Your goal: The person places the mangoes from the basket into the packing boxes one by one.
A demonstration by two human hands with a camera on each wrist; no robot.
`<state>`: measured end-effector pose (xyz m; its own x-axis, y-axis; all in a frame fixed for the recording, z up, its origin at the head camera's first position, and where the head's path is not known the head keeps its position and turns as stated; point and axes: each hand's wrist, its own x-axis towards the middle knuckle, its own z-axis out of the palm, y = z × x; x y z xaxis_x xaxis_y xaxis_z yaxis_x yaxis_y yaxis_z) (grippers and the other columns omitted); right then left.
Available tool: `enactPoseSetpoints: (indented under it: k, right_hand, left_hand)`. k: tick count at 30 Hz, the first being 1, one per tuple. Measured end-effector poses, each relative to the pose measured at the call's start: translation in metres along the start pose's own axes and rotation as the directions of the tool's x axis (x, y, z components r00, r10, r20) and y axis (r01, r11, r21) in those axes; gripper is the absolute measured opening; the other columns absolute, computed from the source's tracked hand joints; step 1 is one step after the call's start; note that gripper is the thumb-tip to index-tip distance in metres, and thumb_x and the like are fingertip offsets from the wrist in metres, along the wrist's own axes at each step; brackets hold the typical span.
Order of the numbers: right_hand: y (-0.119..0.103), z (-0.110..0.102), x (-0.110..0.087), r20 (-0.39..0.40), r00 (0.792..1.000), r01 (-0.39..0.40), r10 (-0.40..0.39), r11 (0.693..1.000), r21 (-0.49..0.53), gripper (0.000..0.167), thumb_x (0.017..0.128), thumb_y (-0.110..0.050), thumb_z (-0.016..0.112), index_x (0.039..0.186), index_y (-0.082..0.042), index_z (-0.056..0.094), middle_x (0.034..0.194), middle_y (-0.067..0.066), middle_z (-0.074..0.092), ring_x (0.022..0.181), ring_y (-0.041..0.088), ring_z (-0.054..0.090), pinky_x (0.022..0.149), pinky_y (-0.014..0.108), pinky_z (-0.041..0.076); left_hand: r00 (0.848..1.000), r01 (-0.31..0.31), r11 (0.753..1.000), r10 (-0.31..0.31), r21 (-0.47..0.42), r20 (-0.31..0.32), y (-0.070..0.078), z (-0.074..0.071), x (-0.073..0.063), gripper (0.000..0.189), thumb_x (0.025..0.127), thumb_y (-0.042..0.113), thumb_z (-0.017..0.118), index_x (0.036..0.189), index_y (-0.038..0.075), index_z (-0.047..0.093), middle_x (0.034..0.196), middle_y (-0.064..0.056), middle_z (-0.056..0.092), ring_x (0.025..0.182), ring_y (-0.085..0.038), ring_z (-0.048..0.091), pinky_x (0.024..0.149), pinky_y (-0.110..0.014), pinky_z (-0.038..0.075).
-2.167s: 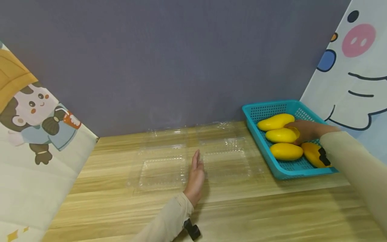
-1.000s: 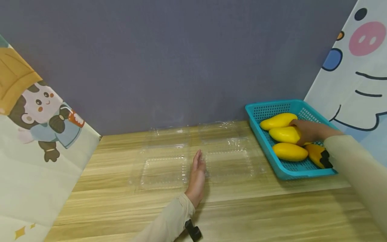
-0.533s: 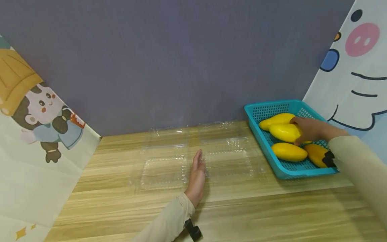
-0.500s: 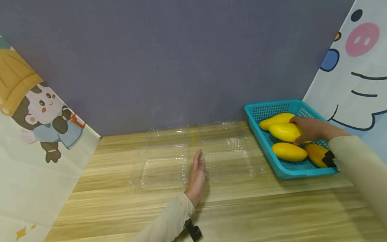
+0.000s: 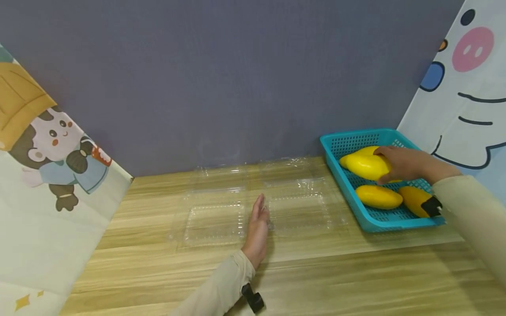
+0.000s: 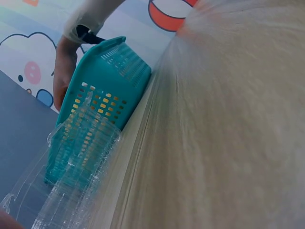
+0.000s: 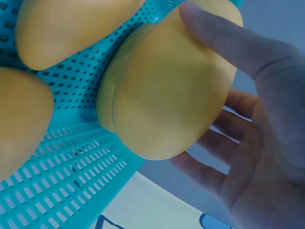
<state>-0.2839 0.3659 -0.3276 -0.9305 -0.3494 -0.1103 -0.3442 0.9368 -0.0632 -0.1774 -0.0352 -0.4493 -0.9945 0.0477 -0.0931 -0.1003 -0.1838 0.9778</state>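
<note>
Held mango and right hand up slightly since half a second ago; left hand unmoved

Held mango (image 5: 366,167) now sits a bit higher and covers more of the back mango (image 5: 366,150) in head view. Right hand (image 5: 407,163) grips it: right wrist view shows thumb on one side, fingers on the other. Mango is at that hand's fingertips, over the basket (image 5: 399,226). Back mango is just beyond it; can't tell if the two touch.

Two more under the right hand, inside the basket: front mango (image 5: 378,197) below the fingers, corner mango (image 5: 413,201) below the wrist, partly hidden by the black strap (image 5: 431,206).

Left hand (image 5: 257,235) is on edge at the table (image 5: 158,272), fingers straight, nothing gripped. Clear left box (image 5: 215,224) just left of it, clear right box (image 5: 298,213) just right; both unfolded, far halves beyond the fingertips. Can't tell if the hand touches either box. Basket is well right of the left hand. Grey wall (image 5: 197,87) beyond both hands.
</note>
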Motion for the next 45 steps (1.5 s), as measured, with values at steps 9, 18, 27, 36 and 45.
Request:
enactPoseSetpoints:
  k: [9,18,27,36,45]
  right_hand:
    - [-0.015,-0.006,-0.009,-0.019,1.000,-0.003,0.004,1.000,0.028,0.100,0.075,-0.060,0.078,0.140,0.008,0.044,0.136,0.035,0.051,0.115,0.046,0.055,0.090,0.062,0.049]
    - [-0.024,-0.009,-0.016,-0.032,0.999,0.012,-0.010,0.998,0.065,0.095,0.081,-0.056,0.075,0.141,0.010,0.041,0.136,0.036,0.051,0.112,0.044,0.057,0.088,0.060,0.050]
    - [-0.044,-0.013,-0.022,-0.075,0.996,0.046,-0.040,0.996,0.080,0.092,0.082,-0.059,0.073,0.140,0.007,0.045,0.134,0.029,0.057,0.103,0.032,0.059,0.085,0.052,0.051]
    - [-0.067,-0.018,-0.028,-0.107,0.993,0.050,-0.040,0.994,0.096,0.086,0.087,-0.062,0.065,0.139,0.004,0.049,0.136,0.024,0.057,0.108,0.033,0.060,0.088,0.053,0.051]
    - [-0.093,-0.019,-0.034,-0.107,0.994,0.031,-0.024,0.998,0.064,0.086,0.090,-0.066,0.057,0.141,0.004,0.048,0.136,0.025,0.058,0.109,0.035,0.060,0.089,0.058,0.051]
  left_hand:
    - [1.000,-0.001,1.000,0.001,0.009,0.005,-0.001,0.002,0.000,0.056,0.105,0.014,0.033,0.159,0.023,0.020,0.168,-0.003,0.017,0.153,-0.035,0.018,0.125,-0.059,0.012]
    - [1.000,0.006,1.000,-0.006,0.018,0.006,-0.002,0.002,-0.001,0.055,0.105,0.016,0.033,0.159,0.024,0.021,0.167,-0.002,0.017,0.153,-0.035,0.019,0.125,-0.060,0.012]
    - [1.000,0.001,1.000,-0.001,0.015,0.005,0.000,0.002,-0.002,0.055,0.105,0.015,0.033,0.159,0.023,0.021,0.167,-0.002,0.018,0.153,-0.035,0.019,0.125,-0.060,0.012]
    - [1.000,0.011,1.000,-0.011,0.015,-0.003,0.000,0.002,-0.003,0.055,0.105,0.016,0.034,0.158,0.025,0.023,0.167,-0.003,0.019,0.153,-0.035,0.020,0.124,-0.060,0.014]
    - [1.000,0.009,1.000,-0.009,0.015,-0.013,0.000,0.003,-0.004,0.055,0.105,0.015,0.035,0.158,0.022,0.023,0.167,-0.004,0.020,0.153,-0.034,0.020,0.125,-0.058,0.014]
